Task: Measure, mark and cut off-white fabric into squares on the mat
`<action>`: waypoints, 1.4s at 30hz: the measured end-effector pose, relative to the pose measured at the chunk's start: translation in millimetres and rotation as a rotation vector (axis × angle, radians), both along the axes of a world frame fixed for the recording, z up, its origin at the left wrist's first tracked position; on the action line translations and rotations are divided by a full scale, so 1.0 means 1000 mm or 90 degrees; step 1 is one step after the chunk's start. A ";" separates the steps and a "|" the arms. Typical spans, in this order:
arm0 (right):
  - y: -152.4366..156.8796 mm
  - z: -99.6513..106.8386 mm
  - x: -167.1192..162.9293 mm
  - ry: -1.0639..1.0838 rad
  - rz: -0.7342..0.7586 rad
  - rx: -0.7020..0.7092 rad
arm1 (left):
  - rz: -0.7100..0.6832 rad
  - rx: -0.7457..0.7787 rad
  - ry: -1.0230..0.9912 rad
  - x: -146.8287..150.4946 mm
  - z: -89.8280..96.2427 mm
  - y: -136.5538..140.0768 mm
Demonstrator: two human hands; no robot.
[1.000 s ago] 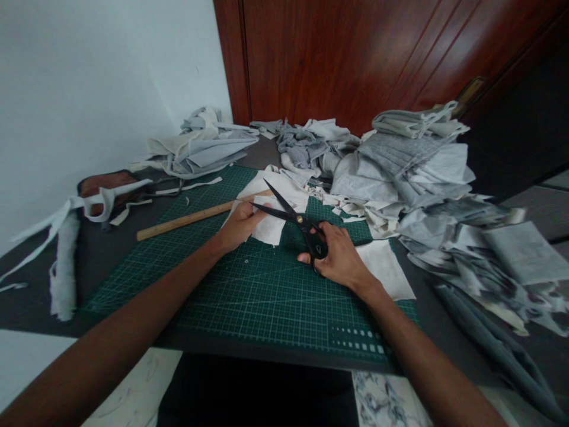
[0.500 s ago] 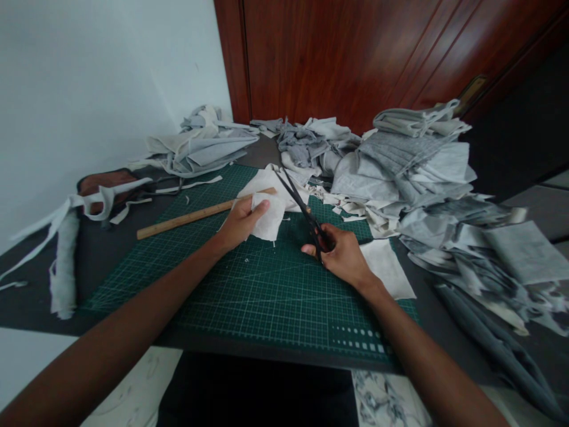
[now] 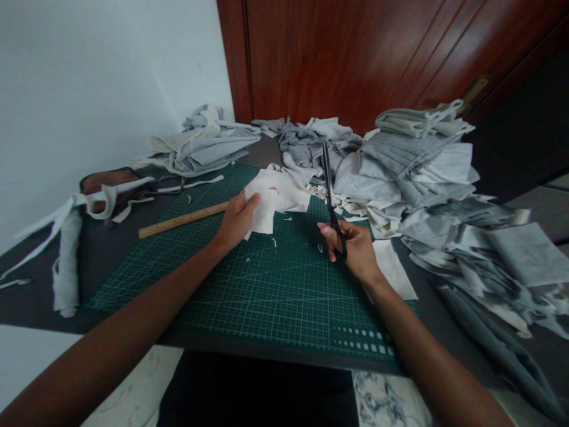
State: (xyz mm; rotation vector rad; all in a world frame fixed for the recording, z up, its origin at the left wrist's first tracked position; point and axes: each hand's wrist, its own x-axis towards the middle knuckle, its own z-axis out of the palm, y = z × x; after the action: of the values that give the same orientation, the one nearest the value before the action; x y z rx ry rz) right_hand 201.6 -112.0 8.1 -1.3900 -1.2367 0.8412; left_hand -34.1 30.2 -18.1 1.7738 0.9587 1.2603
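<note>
My left hand (image 3: 240,219) pinches a small white piece of fabric (image 3: 264,214) above the green cutting mat (image 3: 249,296). Behind that piece lies a larger white fabric (image 3: 291,193) on the mat. A wooden ruler (image 3: 184,219) runs from the left toward my left hand, its far end mostly covered. In my right hand (image 3: 349,246) is a pair of black scissors (image 3: 329,184), blades pointing away and nearly closed, apart from the fabric. Beneath my right wrist, another white fabric piece (image 3: 393,270) rests on the mat's right side.
Grey and white fabric is piled at the right (image 3: 409,160), and more folded cloth (image 3: 200,151) sits at the back left. A brown pouch (image 3: 106,184), white strips and a rolled cloth (image 3: 67,261) lie at the left. Small scraps dot the mat.
The scissors have closed and swung right, away from the fabric piece, with my right hand shifting right. The piece in my left hand has turned, and a new curled scrap shows near my right hand.
</note>
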 end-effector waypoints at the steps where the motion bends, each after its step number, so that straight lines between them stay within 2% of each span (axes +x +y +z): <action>1: 0.001 -0.001 0.000 0.002 0.001 0.000 | 0.008 0.010 0.000 0.000 0.000 0.001; 4: 0.004 -0.009 0.003 -0.017 -0.014 -0.001 | 0.036 0.026 -0.010 0.000 -0.003 0.003; 6: 0.006 -0.016 0.006 -0.061 -0.043 0.014 | 0.035 -0.009 -0.024 0.001 -0.006 0.004; 9: 0.008 -0.022 0.012 -0.200 -0.069 0.065 | 0.012 -0.077 -0.056 0.000 -0.012 0.006; 11: 0.008 -0.022 0.015 -0.325 -0.088 0.082 | 0.007 -0.079 -0.073 -0.001 -0.015 0.008; 14: 0.007 -0.021 0.018 -0.464 -0.124 0.076 | 0.029 -0.060 -0.088 -0.002 -0.021 0.013; 20: 0.011 -0.035 0.029 -0.569 -0.153 0.044 | 0.012 -0.063 -0.119 -0.001 -0.032 0.024; 25: 0.017 -0.045 0.044 -0.605 -0.153 0.092 | -0.031 -0.085 -0.117 0.000 -0.035 0.025; 31: 0.015 -0.040 0.046 -0.596 -0.106 0.065 | -0.033 -0.106 -0.134 0.001 -0.038 0.025; 42: 0.016 -0.031 0.040 -0.521 0.018 0.149 | -0.038 -0.073 -0.125 -0.001 -0.040 0.028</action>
State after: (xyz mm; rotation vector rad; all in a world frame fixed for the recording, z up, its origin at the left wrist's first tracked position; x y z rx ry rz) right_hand 242.0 -96.5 -22.8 -1.5722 -1.8960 0.1001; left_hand -35.5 57.8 -57.7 1.5476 0.8425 1.2891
